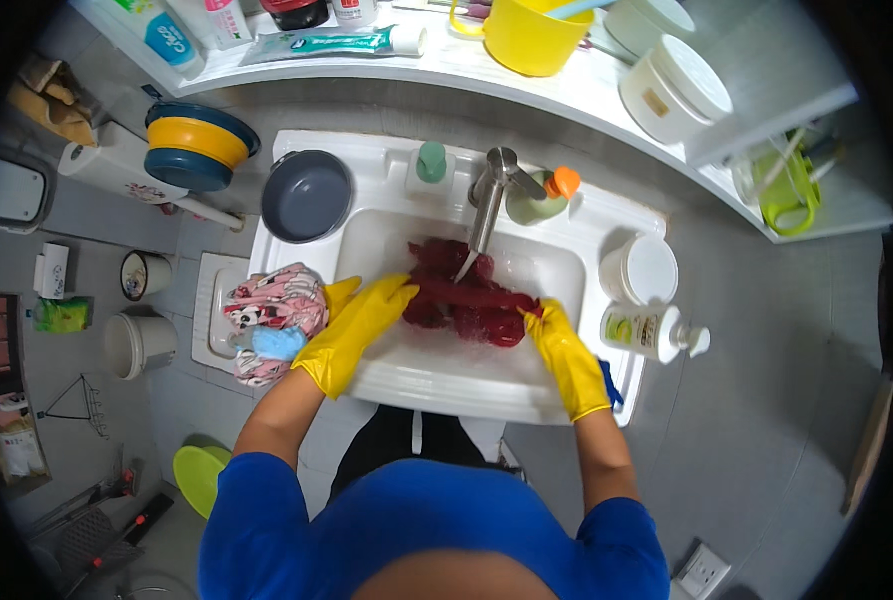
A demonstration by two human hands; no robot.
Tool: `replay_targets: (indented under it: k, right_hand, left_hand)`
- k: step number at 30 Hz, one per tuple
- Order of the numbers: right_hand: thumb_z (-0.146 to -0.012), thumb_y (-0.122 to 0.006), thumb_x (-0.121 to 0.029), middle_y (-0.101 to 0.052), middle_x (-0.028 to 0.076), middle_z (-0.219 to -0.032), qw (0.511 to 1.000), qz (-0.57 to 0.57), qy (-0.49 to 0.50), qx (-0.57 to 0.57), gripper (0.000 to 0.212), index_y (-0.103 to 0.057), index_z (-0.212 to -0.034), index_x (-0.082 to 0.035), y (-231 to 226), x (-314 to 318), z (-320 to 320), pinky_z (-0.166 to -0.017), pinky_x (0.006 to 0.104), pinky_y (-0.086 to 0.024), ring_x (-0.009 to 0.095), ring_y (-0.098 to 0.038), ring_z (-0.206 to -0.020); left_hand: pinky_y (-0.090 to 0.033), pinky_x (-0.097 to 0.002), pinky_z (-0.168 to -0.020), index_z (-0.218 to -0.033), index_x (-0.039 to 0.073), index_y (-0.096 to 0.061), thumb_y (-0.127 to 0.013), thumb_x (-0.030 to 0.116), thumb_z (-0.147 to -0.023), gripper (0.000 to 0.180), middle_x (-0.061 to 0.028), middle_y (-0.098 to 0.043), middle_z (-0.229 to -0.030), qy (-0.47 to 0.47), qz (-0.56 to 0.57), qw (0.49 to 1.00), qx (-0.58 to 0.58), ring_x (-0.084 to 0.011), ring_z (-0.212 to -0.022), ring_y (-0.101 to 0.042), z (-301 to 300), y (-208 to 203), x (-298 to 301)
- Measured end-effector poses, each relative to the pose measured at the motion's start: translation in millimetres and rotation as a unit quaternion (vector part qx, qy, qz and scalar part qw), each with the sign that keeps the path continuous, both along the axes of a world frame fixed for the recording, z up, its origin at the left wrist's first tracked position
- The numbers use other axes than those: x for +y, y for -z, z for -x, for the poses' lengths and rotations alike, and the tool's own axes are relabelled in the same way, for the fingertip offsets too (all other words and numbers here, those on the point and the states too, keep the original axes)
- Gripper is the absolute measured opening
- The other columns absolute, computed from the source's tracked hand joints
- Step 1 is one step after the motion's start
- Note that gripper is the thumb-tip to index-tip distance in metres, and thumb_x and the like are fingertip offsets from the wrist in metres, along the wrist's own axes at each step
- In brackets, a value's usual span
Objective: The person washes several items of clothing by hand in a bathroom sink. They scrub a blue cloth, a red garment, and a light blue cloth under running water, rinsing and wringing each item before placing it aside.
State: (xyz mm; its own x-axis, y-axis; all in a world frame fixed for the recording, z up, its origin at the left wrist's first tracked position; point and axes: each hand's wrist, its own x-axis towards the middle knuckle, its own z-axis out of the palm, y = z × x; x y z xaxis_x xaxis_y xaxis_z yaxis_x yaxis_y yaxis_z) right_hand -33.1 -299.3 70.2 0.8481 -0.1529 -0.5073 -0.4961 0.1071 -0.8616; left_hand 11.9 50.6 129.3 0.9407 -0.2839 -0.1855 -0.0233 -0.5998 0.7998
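The left hand [364,318] and the right hand [563,358], two in yellow gloves, each grip one end of a red cloth [456,294]. It is inside one white sink [446,393], below one faucet [486,215].

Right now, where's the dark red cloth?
Head view, centre: the dark red cloth is in the white sink, under the faucet, held between left hand and right hand.

Two yellow rubber gloves [359,332] [566,362], one heap of red cloth [471,294], one white sink [446,395], one silver tap [487,215], one gray bowl [307,197], one yellow mug [534,38].
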Motion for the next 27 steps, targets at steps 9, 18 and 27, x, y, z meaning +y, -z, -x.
replay_targets:
  k: [9, 18, 27]
  right_hand:
    - [-0.090, -0.069, -0.016, -0.066, 0.001, -0.095, 0.958, 0.186, -0.042, -0.215, 0.024, -0.062, -0.109, -0.004, -308, 52, 2, -0.078, 0.0249, -0.046, 0.010, -0.058, -0.085]
    - [-0.095, -0.063, -0.021, -0.064, 0.005, -0.079, 0.893, 0.379, -0.125, -0.210, 0.023, -0.060, -0.104, -0.001, -318, 48, 6, -0.067, 0.0263, -0.046, 0.012, -0.056, -0.072]
    - [-0.093, -0.066, -0.040, -0.069, 0.004, -0.105, 0.917, -0.384, -0.010, 0.109, 0.034, -0.063, -0.113, -0.013, -148, 111, 17, -0.077, 0.0339, -0.056, 0.017, -0.067, -0.084]
  left_hand:
    - [-0.046, -0.0257, -0.079, -0.110, 0.003, -0.061, -0.059, 0.018, -0.097, 0.020, -0.0027, -0.060, -0.094, 0.039, 0.248, 0.948, -0.195, -0.0107, -0.086, -0.053, -22, -225, 11]
    - [-0.049, -0.0296, -0.076, -0.113, 0.004, -0.064, -0.058, 0.030, -0.096, 0.031, -0.0090, -0.068, -0.093, 0.051, 0.177, 0.977, -0.109, -0.0178, -0.083, -0.062, -42, -244, 0]
    - [-0.051, -0.0393, -0.078, -0.116, 0.006, -0.062, -0.058, 0.029, -0.092, 0.034, -0.0189, -0.068, -0.098, 0.012, 0.163, 0.985, -0.056, -0.0337, -0.089, -0.065, 37, -56, -64]
